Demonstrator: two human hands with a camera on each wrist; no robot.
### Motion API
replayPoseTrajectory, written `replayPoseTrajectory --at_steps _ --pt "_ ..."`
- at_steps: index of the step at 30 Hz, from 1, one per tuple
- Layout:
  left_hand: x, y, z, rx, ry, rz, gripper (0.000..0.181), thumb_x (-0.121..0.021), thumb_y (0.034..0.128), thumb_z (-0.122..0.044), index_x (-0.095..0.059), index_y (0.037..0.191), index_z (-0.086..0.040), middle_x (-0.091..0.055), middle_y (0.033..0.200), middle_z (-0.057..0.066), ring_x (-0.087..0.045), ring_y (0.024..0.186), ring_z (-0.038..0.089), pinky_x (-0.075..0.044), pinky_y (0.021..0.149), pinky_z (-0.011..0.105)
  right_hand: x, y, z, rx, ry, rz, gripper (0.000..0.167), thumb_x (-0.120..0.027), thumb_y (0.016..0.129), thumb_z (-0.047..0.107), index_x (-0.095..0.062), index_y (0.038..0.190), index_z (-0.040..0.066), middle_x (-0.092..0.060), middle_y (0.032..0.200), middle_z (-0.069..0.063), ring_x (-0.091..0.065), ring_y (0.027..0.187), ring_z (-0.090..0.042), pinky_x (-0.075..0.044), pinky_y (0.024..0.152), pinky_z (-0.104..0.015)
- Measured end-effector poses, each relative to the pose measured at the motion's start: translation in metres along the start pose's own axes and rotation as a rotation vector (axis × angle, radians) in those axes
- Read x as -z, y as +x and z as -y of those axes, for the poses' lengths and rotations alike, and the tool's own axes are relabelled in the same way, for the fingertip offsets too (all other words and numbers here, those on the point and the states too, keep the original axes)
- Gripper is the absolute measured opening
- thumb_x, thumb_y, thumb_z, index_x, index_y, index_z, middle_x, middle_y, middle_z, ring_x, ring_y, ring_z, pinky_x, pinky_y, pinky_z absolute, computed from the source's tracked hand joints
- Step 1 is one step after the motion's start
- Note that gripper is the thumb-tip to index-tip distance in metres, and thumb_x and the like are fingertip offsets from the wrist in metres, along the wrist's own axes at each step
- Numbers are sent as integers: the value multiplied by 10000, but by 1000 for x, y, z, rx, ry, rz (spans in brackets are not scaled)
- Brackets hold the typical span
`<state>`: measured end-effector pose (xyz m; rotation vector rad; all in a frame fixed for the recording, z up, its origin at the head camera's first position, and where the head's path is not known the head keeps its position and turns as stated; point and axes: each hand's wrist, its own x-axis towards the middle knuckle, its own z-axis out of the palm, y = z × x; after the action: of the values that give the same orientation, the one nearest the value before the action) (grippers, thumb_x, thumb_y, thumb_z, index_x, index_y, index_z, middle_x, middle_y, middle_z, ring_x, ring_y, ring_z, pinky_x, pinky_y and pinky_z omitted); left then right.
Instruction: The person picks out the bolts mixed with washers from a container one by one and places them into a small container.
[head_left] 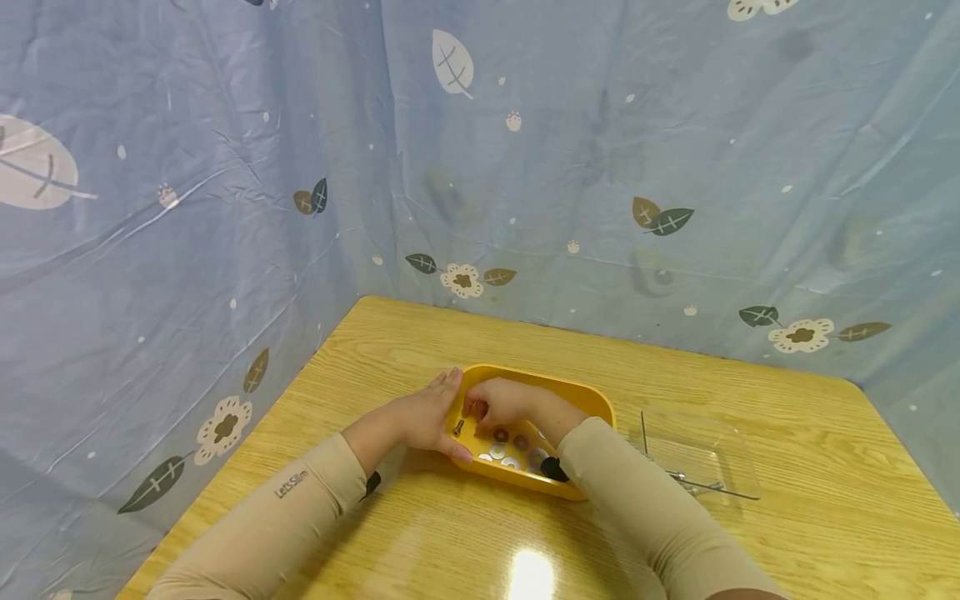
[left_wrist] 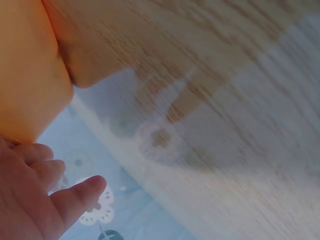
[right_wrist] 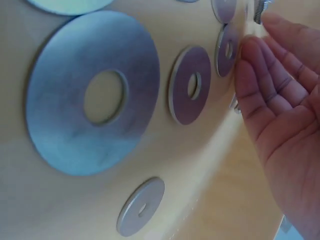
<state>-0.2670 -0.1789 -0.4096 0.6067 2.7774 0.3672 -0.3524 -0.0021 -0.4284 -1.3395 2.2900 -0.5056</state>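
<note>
A yellow bin (head_left: pixel 540 487) sits on the table with washers (head_left: pixel 510 463) and a screw (head_left: pixel 458 427) inside. Spread along its left end, my left hand (head_left: pixel 429 417) touches the wall with fairly straight fingers, the thumb over the near rim. My right hand (head_left: pixel 504 402) reaches down into the bin's left part, its fingers bent. In the right wrist view, the right hand (right_wrist: pixel 287 110) has its thumb tip beside a threaded screw (right_wrist: pixel 260 11), and no object shows in its palm. A large washer (right_wrist: pixel 55 100) lies flat nearby. Part of the fingertips is hidden.
On the table (head_left: pixel 420 533), right of the bin and partly behind my right sleeve, stands a clear plastic tray (head_left: pixel 738 454) with metal rods (head_left: pixel 705 483) and small hardware. A black object (head_left: pixel 553 469) shows at the bin's near right side. Patterned curtains (head_left: pixel 525 167) hang behind and to the left.
</note>
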Motion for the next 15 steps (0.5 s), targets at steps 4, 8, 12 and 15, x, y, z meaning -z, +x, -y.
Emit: replayPoseTrajectory --at_steps 4,8,12,15 --pt "0 1 0 2 -7 4 1316 -590 596 -763 71 1452 -13 41 1522 152 -1 1388 308 -154 1100 407 -3 2 3 11 9 3 241 -734 772 123 -635 980 52 -580 748 39 -508 652 -49 -451 618 -187" --pt "-1 2 2 2 -12 -1 1327 -589 583 -771 66 1453 -12 43 1522 147 -2 1388 313 -155 1099 414 -5 2 6 -2 15 -16 224 -738 773 150 -636 946 52 -574 724 39 -499 632 -48 -443 595 -182" --pt "-3 3 3 2 11 -1 1326 -582 585 -777 71 1453 -16 47 1523 145 0 1388 312 -156 1099 410 -9 4 7 -33 34 -53 239 -768 739 181 -635 892 55 -570 707 39 -489 616 -50 -436 578 -182" --pt "-4 3 4 -4 21 -2 1321 -580 591 -776 68 1453 -13 41 1522 151 -4 1386 320 -165 1096 416 -13 6 8 -47 16 -76 260 -784 719 231 -630 852 71 -562 698 57 -476 610 -46 -430 578 -180"
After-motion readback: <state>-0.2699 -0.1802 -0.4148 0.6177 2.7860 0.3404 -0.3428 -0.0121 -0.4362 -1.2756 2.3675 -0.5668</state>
